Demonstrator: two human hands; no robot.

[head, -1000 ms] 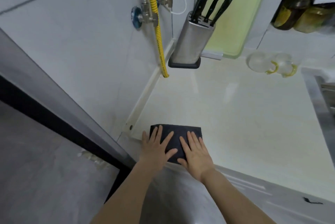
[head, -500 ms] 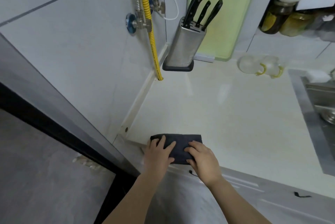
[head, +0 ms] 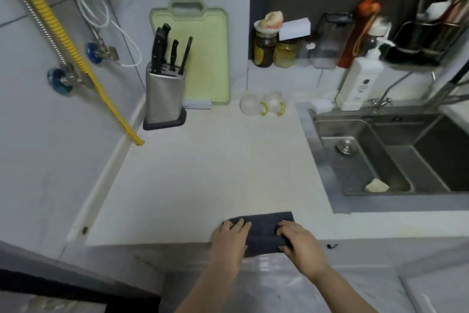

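Now left hand (head: 229, 239) presses flat and right hand (head: 300, 244) pinches the cloth (head: 262, 232) overhanging the counter's (head: 215, 173) 6 o'clock edge, room toward 12.

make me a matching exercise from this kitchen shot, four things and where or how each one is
Things:
1. dark cloth
2. knife block
3. cutting board
4. pump bottle

Descriptions:
a. pale green, stood on end, handle cutout on top
b. steel, holds black-handled knives
c. white, stands behind the sink
d. hangs over the front edge of the counter, under the left hand and right hand

Pairs: 1-d, 2-b, 3-a, 4-c
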